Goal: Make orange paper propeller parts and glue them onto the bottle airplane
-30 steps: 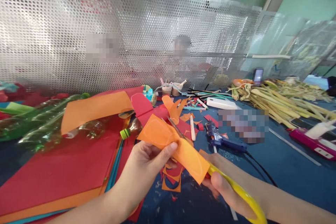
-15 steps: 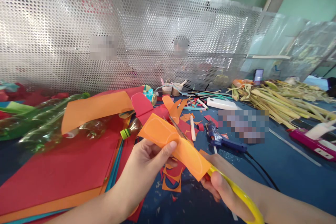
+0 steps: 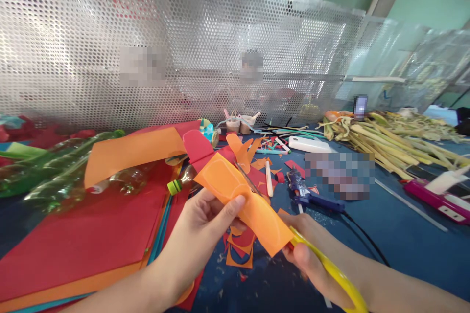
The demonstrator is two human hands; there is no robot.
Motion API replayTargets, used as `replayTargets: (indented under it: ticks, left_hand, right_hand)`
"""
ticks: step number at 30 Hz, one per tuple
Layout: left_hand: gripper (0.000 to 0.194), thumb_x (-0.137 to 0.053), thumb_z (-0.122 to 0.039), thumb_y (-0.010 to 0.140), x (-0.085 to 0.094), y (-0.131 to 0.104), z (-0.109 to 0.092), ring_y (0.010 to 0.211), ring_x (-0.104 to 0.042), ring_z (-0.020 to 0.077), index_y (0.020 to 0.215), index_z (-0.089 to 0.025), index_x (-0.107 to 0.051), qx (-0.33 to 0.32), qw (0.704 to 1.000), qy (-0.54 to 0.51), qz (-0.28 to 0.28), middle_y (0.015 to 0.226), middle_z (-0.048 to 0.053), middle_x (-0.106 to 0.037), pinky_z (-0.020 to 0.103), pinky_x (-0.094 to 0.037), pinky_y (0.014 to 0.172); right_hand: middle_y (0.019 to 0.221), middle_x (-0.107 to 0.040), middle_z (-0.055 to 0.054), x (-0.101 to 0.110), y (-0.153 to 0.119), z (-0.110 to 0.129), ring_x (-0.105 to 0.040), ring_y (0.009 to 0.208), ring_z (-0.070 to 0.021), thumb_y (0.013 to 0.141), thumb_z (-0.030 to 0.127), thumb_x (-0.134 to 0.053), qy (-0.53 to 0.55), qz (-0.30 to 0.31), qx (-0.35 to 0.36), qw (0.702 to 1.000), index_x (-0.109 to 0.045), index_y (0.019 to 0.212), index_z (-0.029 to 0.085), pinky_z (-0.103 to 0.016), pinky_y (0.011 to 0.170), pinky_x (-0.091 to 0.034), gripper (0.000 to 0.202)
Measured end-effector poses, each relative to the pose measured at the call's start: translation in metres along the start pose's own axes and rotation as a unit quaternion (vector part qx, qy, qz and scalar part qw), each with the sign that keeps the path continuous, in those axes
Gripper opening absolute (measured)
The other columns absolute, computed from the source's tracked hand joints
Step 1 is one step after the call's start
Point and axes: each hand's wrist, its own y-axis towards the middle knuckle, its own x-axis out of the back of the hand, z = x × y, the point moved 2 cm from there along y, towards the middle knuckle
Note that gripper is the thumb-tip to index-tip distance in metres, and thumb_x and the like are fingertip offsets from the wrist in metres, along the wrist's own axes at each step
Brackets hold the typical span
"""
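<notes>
My left hand [image 3: 211, 225] pinches an orange sheet [image 3: 262, 220] of paper or foam, thumb on top and fingers beneath. Pale curved outlines are drawn on the sheet. Yellow-handled scissors [image 3: 336, 269] are in my right hand [image 3: 312, 244], its fingers wrapped round the handles. The scissor blades reach along the sheet's far edge, partly hidden behind it. Beyond the sheet lie cut orange petal-like pieces [image 3: 238, 145] and a red rounded piece [image 3: 198, 144]. Red and orange offcuts [image 3: 240, 254] are scattered below my hands.
Red sheets [image 3: 91, 239] are stacked at left, with clear green bottles [image 3: 69, 171] behind. A blue glue gun [image 3: 312, 199] with a black cord lies at right, near a white marker [image 3: 269, 178]. Dried stalks [image 3: 382, 149] and a magenta power strip [image 3: 436, 200] are farther right.
The orange sheet's left end has shifted slightly up and left, and its right end has dipped a little. Both hands keep their holds.
</notes>
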Motion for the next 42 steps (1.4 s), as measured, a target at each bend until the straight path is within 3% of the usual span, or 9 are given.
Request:
replayTargets:
  ticks: [10, 24, 38, 42]
  left_hand:
    - [0.013, -0.07, -0.032, 0.08, 0.0, 0.002, -0.004, 0.077, -0.07, 0.0162, 0.087, -0.021, -0.071, -0.012, 0.999, -0.024, 0.019, 0.084, 0.0, -0.076, 0.021, -0.056, 0.067]
    - [0.023, -0.069, -0.033, 0.08, 0.001, 0.004, -0.006, 0.093, -0.068, 0.0216, 0.098, -0.018, -0.07, -0.001, 0.999, -0.041, 0.001, 0.098, 0.004, -0.075, 0.03, -0.055, 0.083]
    - [0.023, -0.069, -0.034, 0.081, 0.002, 0.003, -0.008, 0.086, -0.069, 0.0196, 0.1, -0.022, -0.071, -0.023, 0.999, -0.04, 0.015, 0.099, 0.003, -0.075, 0.031, -0.054, 0.086]
    - [0.022, -0.068, -0.034, 0.082, 0.002, 0.005, -0.007, 0.087, -0.069, 0.0196, 0.1, -0.022, -0.07, -0.023, 0.999, -0.042, 0.014, 0.097, 0.003, -0.075, 0.031, -0.053, 0.087]
  right_hand:
    - [0.062, -0.037, 0.003, -0.002, -0.002, -0.009, -0.03, 0.051, -0.0089, 0.077, 0.085, -0.014, 0.003, -0.013, -0.009, 1.0, -0.042, 0.073, 0.018, -0.024, 0.045, -0.022, 0.073]
    - [0.06, -0.033, 0.005, 0.0, -0.003, -0.005, -0.025, 0.052, -0.0085, 0.081, 0.079, -0.029, 0.026, -0.025, 0.0, 0.999, -0.041, 0.072, 0.018, -0.024, 0.046, -0.02, 0.063]
    - [0.06, -0.034, 0.004, -0.005, -0.004, -0.015, -0.026, 0.051, -0.0093, 0.084, 0.077, -0.022, -0.027, -0.04, 0.011, 0.999, -0.04, 0.072, 0.019, -0.025, 0.047, -0.02, 0.062]
    - [0.057, -0.036, 0.004, -0.005, -0.005, -0.017, -0.027, 0.049, -0.0091, 0.079, 0.083, -0.018, -0.045, -0.043, -0.017, 0.998, -0.043, 0.072, 0.018, -0.025, 0.045, -0.019, 0.07]
